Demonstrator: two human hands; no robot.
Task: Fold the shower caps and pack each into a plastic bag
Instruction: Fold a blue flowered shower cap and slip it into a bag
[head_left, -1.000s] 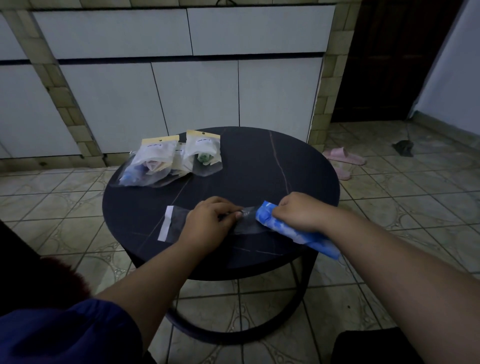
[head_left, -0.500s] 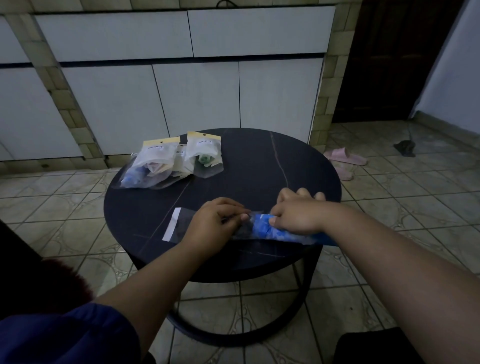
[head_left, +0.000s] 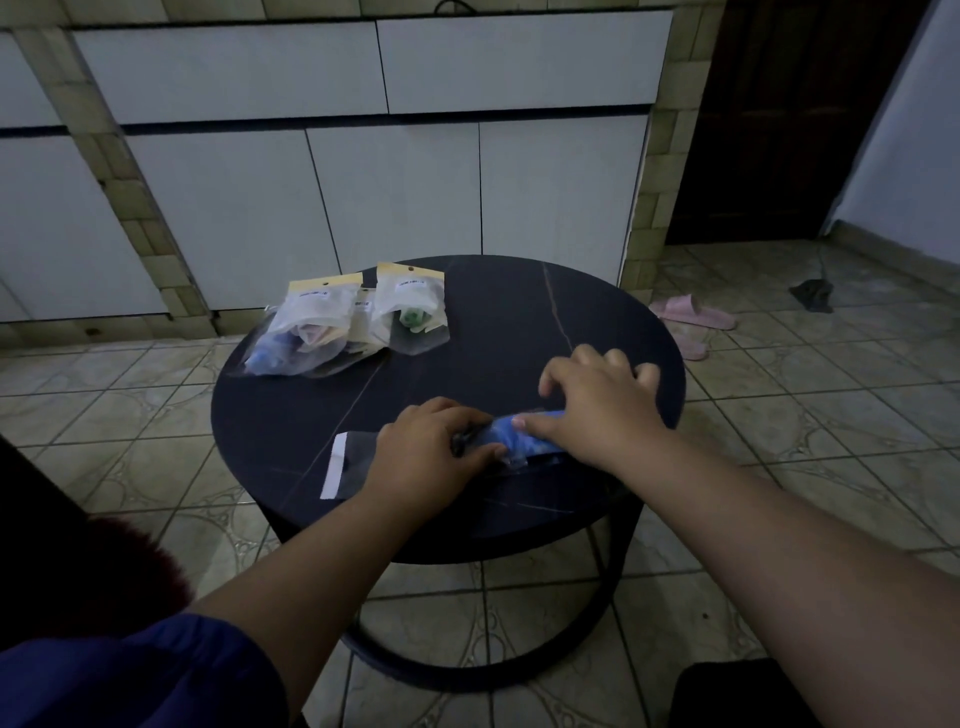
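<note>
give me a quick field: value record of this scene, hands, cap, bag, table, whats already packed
left hand: grips the mouth of the clear plastic bag
right hand: thumb pushes the folded blue shower cap into the bag, other fingers spread on the table
blue shower cap: partly inside the bag
surface: round dark table
packed bags: a small pile at the table's far left, yellow header cards
floor: pink slippers to the right

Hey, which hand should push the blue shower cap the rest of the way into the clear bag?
Probably the right hand: its thumb already presses the blue shower cap from the open end. The left hand pinches the clear bag mouth, steadying it.
</note>
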